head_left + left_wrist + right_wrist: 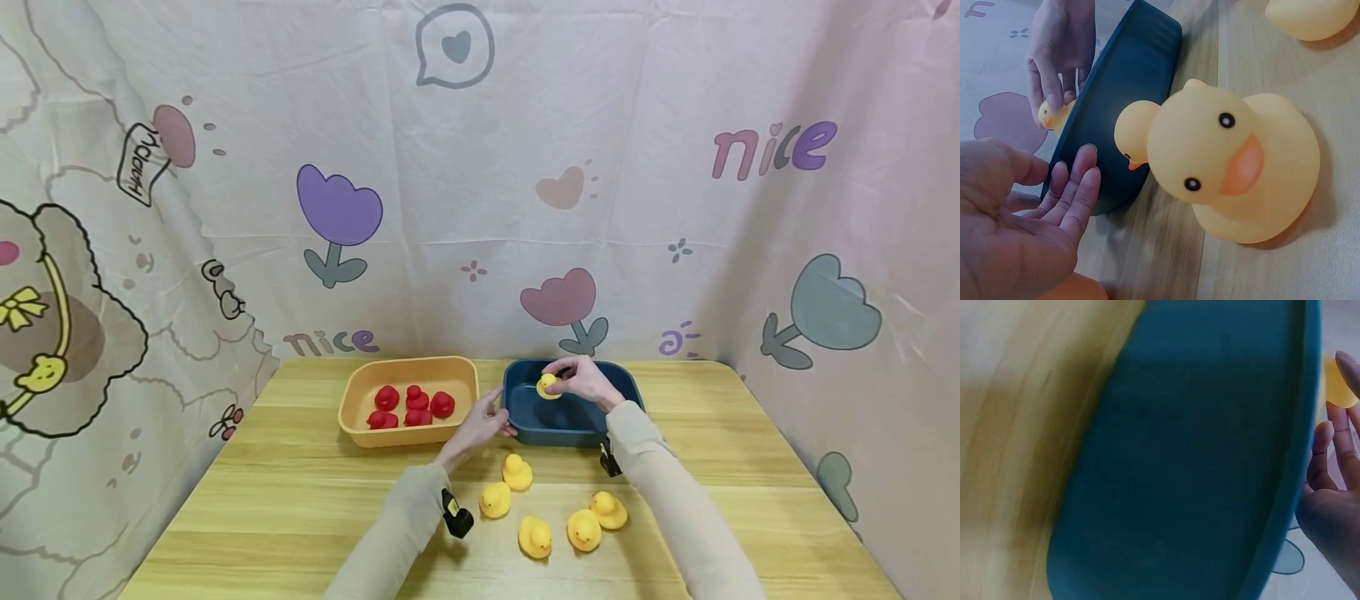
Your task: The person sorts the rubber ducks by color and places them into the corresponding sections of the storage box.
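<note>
My right hand (588,382) pinches a yellow rubber duck (550,386) between thumb and fingers, over the inside of the dark blue bin (573,437). In the left wrist view the held duck (1051,117) shows just beyond the bin's rim, its orange beak visible. At the bin's left end is my left hand (480,423), its fingers fairly straight against the outer wall. Several more yellow rubber ducks (535,537) sit on the table in front of the bin; one of them (1241,169) looms large in the left wrist view.
Left of the blue bin stands a yellow-orange bin (408,437) with several red rubber ducks (442,405) in it. The wooden table (300,500) reaches back to a patterned cloth (465,150). Another cloth hangs along the left side.
</note>
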The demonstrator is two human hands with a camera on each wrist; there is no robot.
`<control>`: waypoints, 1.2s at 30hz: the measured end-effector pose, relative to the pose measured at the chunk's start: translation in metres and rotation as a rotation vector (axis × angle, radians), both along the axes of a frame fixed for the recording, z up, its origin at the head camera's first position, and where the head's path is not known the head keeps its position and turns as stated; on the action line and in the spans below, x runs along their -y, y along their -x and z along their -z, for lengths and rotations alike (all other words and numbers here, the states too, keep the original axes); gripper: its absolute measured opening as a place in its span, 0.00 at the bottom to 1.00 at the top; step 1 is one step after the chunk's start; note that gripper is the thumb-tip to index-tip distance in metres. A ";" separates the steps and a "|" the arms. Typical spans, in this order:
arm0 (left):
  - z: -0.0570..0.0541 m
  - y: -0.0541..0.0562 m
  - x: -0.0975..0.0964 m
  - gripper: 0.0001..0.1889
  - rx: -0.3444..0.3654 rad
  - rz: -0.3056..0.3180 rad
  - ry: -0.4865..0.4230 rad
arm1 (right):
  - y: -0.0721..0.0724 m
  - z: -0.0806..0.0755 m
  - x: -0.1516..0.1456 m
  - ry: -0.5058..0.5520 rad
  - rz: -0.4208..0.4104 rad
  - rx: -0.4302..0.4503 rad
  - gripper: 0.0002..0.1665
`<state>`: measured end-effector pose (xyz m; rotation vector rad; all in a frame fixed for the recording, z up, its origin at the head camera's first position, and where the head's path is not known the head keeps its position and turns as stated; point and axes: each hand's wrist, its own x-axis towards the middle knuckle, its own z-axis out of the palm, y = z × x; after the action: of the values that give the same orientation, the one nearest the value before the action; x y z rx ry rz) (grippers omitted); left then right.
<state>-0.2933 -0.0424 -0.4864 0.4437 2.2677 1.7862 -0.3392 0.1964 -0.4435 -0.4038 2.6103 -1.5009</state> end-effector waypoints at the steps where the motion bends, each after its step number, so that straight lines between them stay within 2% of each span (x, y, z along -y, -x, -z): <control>1: 0.000 0.000 0.000 0.32 -0.005 0.003 0.004 | 0.001 0.000 0.001 -0.005 -0.003 0.002 0.19; 6: -0.002 0.000 -0.001 0.33 0.008 -0.002 0.012 | 0.009 0.002 0.007 -0.005 -0.007 0.010 0.19; 16: -0.002 0.001 0.000 0.33 0.015 0.003 0.012 | 0.025 0.009 0.019 -0.081 0.001 0.035 0.18; 23: -0.004 0.000 -0.001 0.32 0.025 -0.010 0.016 | 0.029 0.011 0.022 -0.097 -0.004 0.079 0.19; 36: -0.006 -0.002 -0.001 0.32 0.008 0.007 0.005 | 0.033 0.020 0.023 -0.122 -0.048 0.120 0.20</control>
<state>-0.2912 -0.0413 -0.4807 0.4421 2.2625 1.7754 -0.3718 0.1736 -0.4637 -0.3496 2.5627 -1.3012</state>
